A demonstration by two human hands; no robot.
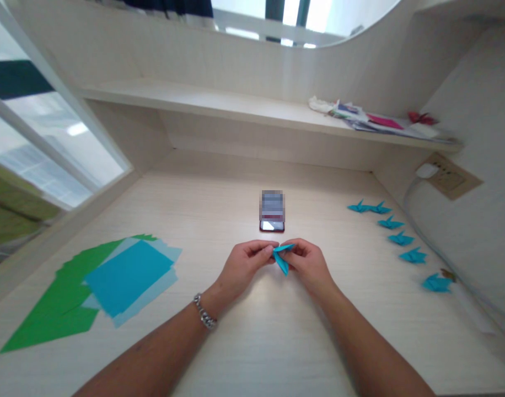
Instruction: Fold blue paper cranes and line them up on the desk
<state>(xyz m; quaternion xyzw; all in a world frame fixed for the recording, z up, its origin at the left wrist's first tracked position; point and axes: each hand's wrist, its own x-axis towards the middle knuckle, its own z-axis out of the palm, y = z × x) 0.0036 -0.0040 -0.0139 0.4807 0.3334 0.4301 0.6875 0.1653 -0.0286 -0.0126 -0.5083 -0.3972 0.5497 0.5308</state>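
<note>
Between my two hands is a blue folded-paper crane (282,259), with narrow points sticking out up right and downward. My left hand (252,258) pinches its left side between thumb and fingers. On the other side my right hand (308,259) grips it, thumb and curled fingers pressed against the paper. The parts of the paper under my fingertips are hidden. Just beyond my hands a phone (272,225) lies on the desk, most of its screen blurred out.
Green paper sheets (49,320) and blue paper sheets (130,275) lie fanned at the left. Several finished blue paper cranes (401,238) line the right side, beside a white cable (426,237) plugged into a wall socket (453,177). A shelf (236,107) with papers (380,121) runs across the back.
</note>
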